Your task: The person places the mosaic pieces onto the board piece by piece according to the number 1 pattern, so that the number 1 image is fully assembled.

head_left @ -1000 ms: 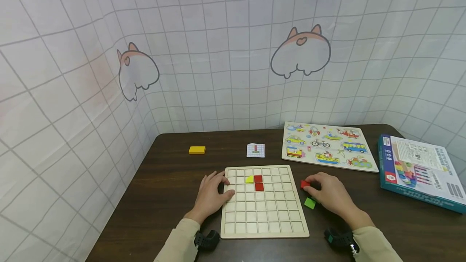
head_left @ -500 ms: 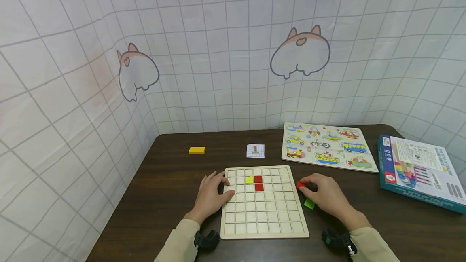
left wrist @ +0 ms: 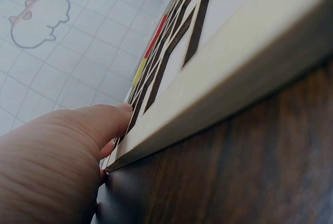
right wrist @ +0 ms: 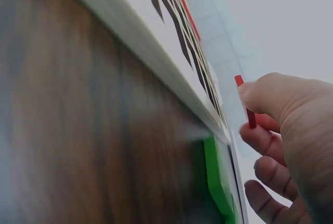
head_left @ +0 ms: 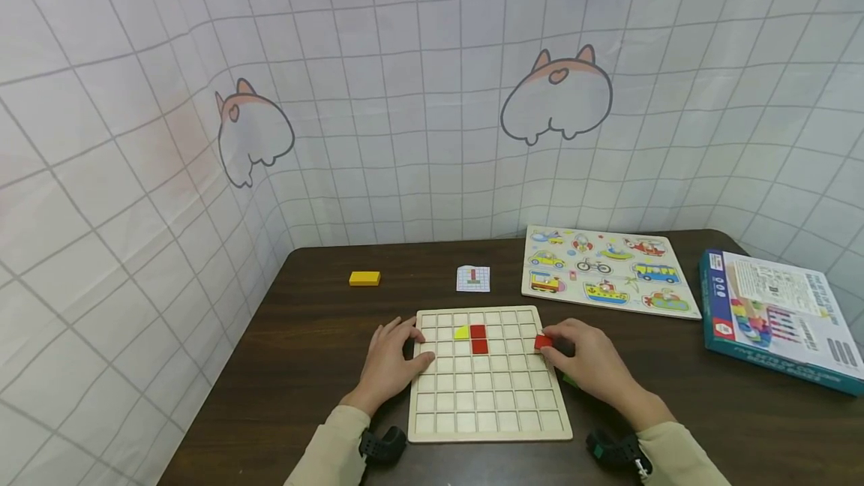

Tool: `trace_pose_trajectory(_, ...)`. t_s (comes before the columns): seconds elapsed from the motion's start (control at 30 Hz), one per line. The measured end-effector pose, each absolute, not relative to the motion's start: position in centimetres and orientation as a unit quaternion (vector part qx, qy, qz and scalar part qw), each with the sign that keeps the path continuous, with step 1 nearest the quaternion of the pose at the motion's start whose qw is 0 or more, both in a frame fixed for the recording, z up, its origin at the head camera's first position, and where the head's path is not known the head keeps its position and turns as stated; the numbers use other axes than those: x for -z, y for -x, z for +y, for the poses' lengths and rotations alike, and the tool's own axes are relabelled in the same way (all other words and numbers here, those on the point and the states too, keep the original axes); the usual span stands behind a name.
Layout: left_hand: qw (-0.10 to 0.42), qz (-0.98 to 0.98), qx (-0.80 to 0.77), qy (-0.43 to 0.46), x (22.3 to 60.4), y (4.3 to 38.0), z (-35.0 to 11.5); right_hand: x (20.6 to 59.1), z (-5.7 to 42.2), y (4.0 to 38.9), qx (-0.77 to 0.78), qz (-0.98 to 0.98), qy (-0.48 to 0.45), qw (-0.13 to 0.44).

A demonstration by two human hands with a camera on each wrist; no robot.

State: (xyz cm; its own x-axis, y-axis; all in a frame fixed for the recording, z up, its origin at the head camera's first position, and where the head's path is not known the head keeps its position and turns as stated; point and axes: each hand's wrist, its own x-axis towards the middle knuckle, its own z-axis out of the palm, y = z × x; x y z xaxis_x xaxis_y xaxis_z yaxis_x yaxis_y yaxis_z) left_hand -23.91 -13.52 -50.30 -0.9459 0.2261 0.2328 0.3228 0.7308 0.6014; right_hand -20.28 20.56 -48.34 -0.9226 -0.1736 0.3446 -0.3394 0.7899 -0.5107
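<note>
While grid board [head_left: 487, 400] holds yellow piece [head_left: 462, 333] and two red squares [head_left: 480, 347], right hand [head_left: 595, 366] pinches red tile [head_left: 542, 341] between thumb and fingertips, over board's right edge; left hand [head_left: 388, 368] rests loose on left edge.

Onscreen I see the square white paper card [head_left: 473, 279] behind the square cream wooden grid board [head_left: 489, 438], near the dark wooden table [head_left: 304, 358]'s back edge
</note>
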Motion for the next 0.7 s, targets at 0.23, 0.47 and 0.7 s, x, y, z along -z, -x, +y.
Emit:
trace_pose_trajectory(0.23,0.070,-0.927,0.338,0.148,50.2,23.9,-13.5,48.6,18.7,20.2,-0.318,-0.929,-0.150,0.118)
trace_pose_trajectory(0.47,0.068,-0.927,0.339,0.147,50.2,23.9,-13.5,48.8,16.9,20.2,-0.327,-0.926,-0.155,0.106)
trace_pose_trajectory(0.7,0.068,-0.927,0.339,0.147,50.2,23.8,-13.5,49.2,15.6,20.1,-0.320,-0.927,-0.166,0.103)
